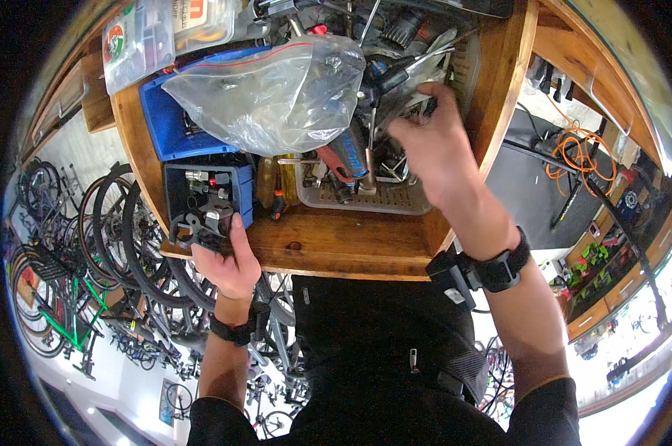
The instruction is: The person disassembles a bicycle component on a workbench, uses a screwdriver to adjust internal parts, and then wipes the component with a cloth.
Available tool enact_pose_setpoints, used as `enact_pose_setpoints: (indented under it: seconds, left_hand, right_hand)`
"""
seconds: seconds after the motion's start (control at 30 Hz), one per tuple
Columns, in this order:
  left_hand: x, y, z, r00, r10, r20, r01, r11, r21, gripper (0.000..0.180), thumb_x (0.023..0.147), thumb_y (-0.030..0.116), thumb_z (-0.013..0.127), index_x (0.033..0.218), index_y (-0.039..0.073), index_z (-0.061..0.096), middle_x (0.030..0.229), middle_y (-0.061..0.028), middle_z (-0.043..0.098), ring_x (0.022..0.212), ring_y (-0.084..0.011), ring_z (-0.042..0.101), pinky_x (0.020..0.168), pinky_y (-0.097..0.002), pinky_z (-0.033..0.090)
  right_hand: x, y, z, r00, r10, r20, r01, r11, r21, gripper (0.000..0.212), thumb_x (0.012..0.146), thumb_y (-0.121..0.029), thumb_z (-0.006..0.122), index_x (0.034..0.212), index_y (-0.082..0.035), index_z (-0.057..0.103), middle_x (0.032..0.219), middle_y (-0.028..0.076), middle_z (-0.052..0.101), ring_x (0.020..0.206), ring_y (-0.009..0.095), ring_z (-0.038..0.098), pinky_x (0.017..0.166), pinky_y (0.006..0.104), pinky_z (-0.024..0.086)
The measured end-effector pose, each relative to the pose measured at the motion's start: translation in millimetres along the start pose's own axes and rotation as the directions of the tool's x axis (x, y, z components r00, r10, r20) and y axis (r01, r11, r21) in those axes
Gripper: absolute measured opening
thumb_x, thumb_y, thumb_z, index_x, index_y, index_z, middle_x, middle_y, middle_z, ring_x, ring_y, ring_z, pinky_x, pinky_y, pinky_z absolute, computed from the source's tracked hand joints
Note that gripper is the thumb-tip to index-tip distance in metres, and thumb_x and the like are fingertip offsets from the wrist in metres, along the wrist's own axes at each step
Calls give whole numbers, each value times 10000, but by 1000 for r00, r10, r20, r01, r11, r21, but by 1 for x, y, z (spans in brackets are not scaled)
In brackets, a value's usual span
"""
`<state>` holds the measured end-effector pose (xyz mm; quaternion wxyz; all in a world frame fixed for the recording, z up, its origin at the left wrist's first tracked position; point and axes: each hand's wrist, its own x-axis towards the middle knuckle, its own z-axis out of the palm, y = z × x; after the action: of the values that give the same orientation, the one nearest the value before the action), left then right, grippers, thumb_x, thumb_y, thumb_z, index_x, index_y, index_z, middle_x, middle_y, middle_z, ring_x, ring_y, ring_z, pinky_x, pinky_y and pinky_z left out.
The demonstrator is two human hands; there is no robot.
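Observation:
My left hand (233, 269) is closed around a small dark clamp-like part (215, 221) with a shiny metal face. It is at the front left of a wooden drawer (336, 236), over a small blue-grey bin (244, 195) of metal fittings. My right hand (441, 152) reaches over the right side of a grey plastic basket (336, 199), its fingers curled around something dark and small that I cannot make out. Beside it are a black-handled screwdriver (395, 76) and a tool with a red and blue handle (345, 157).
A clear zip bag (276, 97) lies over the tools and part of a blue bin (152, 123). Clear organizer boxes (139, 48) sit at the far left. Bicycles (68, 297) stand left of the drawer. An orange cable (577, 156) lies to the right.

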<state>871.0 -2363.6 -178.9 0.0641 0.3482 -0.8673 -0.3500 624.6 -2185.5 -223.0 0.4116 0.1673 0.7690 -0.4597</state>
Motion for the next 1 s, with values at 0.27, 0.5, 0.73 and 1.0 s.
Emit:
enact_pose_setpoints:
  seconds: [0.27, 0.5, 0.73, 1.0]
  left_hand:
    - [1, -1, 4, 1000, -4, -29, 2, 998, -62, 325, 929, -6, 635, 1225, -81, 523, 1129, -141, 660, 968, -178, 633, 855, -293, 507]
    - [-2, -3, 3, 999, -28, -46, 24, 995, -100, 331, 927, 9, 650, 1220, -81, 527, 1123, -135, 664, 955, -164, 630, 839, -283, 510]
    - [4, 5, 6, 997, -15, -73, 10, 997, -74, 223, 910, 0, 659, 1035, -132, 531, 959, -182, 655, 844, -206, 637, 741, -307, 518]
    - [5, 6, 6, 997, 34, -75, -38, 998, -46, 225, 914, 25, 665, 1045, -115, 547, 960, -175, 656, 829, -213, 637, 738, -305, 511]
  right_hand:
    - [22, 18, -4, 914, -402, -50, 396, 913, -99, 810, 826, 21, 628, 1507, -10, 190, 946, 109, 629, 699, 145, 574, 616, 267, 483]
    - [2, 2, -5, 997, 44, 58, -36, 992, -121, 477, 858, -142, 703, 1258, 46, 526, 781, 53, 587, 588, 100, 471, 486, 288, 387]
    - [-80, 3, -29, 945, -179, 275, 270, 900, -342, 316, 834, -137, 734, 1095, 19, 649, 883, 106, 677, 741, 136, 608, 654, 290, 496]
    - [-101, 19, -51, 952, -100, 289, 146, 979, -141, 219, 842, -44, 727, 1037, 29, 660, 860, 80, 676, 760, 195, 641, 713, 295, 516]
